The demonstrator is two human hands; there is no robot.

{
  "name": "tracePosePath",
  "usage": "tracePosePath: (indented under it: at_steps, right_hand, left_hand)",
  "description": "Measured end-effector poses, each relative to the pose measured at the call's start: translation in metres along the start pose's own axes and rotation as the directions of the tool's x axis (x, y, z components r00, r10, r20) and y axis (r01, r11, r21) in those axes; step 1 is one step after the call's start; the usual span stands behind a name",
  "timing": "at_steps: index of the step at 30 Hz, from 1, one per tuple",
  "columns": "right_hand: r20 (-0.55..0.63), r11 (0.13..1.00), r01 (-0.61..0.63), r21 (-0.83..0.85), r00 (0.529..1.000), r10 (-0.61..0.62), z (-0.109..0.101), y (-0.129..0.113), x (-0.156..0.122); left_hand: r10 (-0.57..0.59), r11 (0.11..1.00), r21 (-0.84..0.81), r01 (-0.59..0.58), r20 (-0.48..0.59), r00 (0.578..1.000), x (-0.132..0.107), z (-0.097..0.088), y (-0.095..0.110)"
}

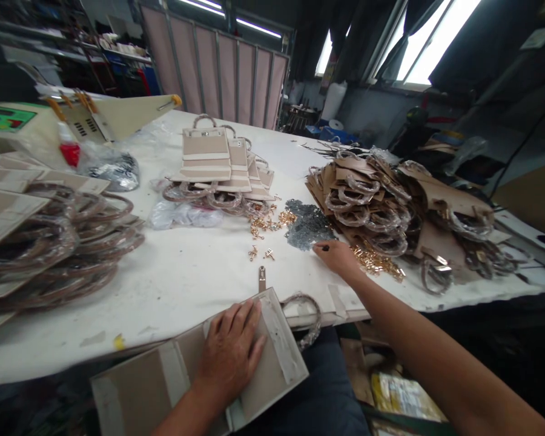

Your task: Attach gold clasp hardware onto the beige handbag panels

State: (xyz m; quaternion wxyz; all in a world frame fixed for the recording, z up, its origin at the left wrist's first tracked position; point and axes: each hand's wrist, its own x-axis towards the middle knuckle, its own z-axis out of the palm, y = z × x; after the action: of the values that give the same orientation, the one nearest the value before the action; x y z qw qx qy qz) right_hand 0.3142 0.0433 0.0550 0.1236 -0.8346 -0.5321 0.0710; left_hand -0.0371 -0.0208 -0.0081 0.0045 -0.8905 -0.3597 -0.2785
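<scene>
My left hand (231, 352) lies flat, fingers spread, on a beige bag panel (272, 357) resting at the near table edge and over my lap. A wrapped handle (309, 315) and a small metal tab (262, 277) stick out from that panel. My right hand (336, 257) reaches forward to a pile of small dark metal plates (305, 223); its fingertips are pinched on a small dark piece. Gold clasps (376, 261) lie just right of that hand, and more gold fittings (267, 221) to its left.
A stack of finished beige bag pieces (218, 158) stands mid-table. Brown panels with wrapped handles (390, 200) pile up at the right, similar ones (49, 236) at the left. A beige machine (22, 124) sits far left. Clear plastic bags (181, 213) lie near the stack.
</scene>
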Motion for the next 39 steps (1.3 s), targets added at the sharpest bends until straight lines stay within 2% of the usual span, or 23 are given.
tracePosePath:
  at_steps: [2,5,9,13,21,25,29,32,36,39]
  right_hand:
    - [0.003,0.999,-0.028,-0.024,1.000,0.028,0.004,0.010,0.021]
    - [0.010,0.997,-0.048,-0.059,0.999,0.049,0.015,0.015,0.034]
    - [0.020,0.995,-0.047,-0.085,0.999,0.049,0.024,0.018,0.034]
    - [0.046,0.997,-0.018,-0.074,0.999,0.021,0.023,0.023,0.032]
    - [0.138,0.999,0.008,0.054,0.990,-0.015,0.021,0.032,0.039]
    - [0.135,0.993,0.008,0.119,0.990,-0.025,0.018,0.033,0.032]
    - [0.079,0.983,0.062,0.174,0.994,-0.076,0.012,0.033,0.016]
    - [0.083,0.967,0.082,0.241,0.991,-0.105,0.003,0.025,-0.005]
    - [0.174,0.890,0.092,0.447,0.967,-0.187,-0.010,-0.009,-0.061]
    - [0.260,0.811,0.035,0.584,0.938,-0.228,-0.005,-0.039,-0.114]
  left_hand:
    - [-0.010,1.000,-0.011,0.010,-0.003,1.000,0.000,0.000,0.000]
    - [-0.014,1.000,-0.015,0.014,0.003,1.000,-0.001,0.001,-0.001]
    - [-0.010,1.000,-0.017,0.010,0.011,1.000,-0.001,0.001,-0.001]
    - [-0.010,1.000,-0.019,0.011,0.034,0.999,-0.001,0.001,-0.002]
    - [-0.015,1.000,-0.025,0.016,0.028,0.999,-0.003,-0.001,0.000]
    - [-0.022,0.999,-0.024,0.024,0.042,0.999,-0.005,0.000,0.000]
    - [-0.040,0.999,-0.030,0.043,0.097,0.994,-0.007,0.001,0.002]
    - [-0.048,0.998,-0.031,0.053,0.142,0.989,-0.008,0.000,0.004]
    - [-0.062,0.997,-0.031,0.068,0.179,0.982,-0.008,-0.002,0.006]
    - [-0.069,0.997,-0.032,0.076,0.187,0.980,-0.008,-0.004,0.008]
